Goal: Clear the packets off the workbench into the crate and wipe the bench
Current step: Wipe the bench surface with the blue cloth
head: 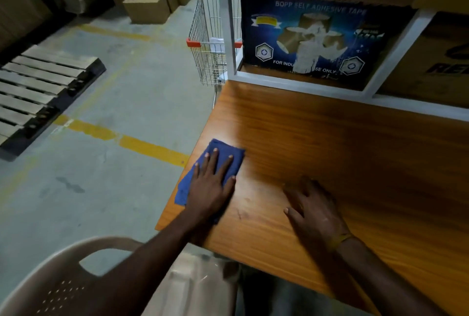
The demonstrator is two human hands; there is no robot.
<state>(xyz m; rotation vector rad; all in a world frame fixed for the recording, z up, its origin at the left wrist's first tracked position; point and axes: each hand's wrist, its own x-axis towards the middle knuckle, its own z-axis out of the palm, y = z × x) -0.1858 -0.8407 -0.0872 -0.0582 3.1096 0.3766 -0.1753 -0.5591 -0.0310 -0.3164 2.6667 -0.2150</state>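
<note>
My left hand point(212, 183) lies flat, fingers spread, pressing a blue cloth point(228, 149) onto the wooden workbench point(342, 158) near its left edge. My right hand point(313, 210) rests palm down on the bare bench surface to the right, holding nothing. No packets and no crate show in this view.
A blue tape carton point(317, 36) sits in a white shelf frame point(299, 84) at the back of the bench. A wire trolley point(208, 44) stands left of the shelf. A beige plastic chair point(76, 277) is below left. A wooden pallet point(38, 87) and cardboard boxes point(149, 6) lie on the floor.
</note>
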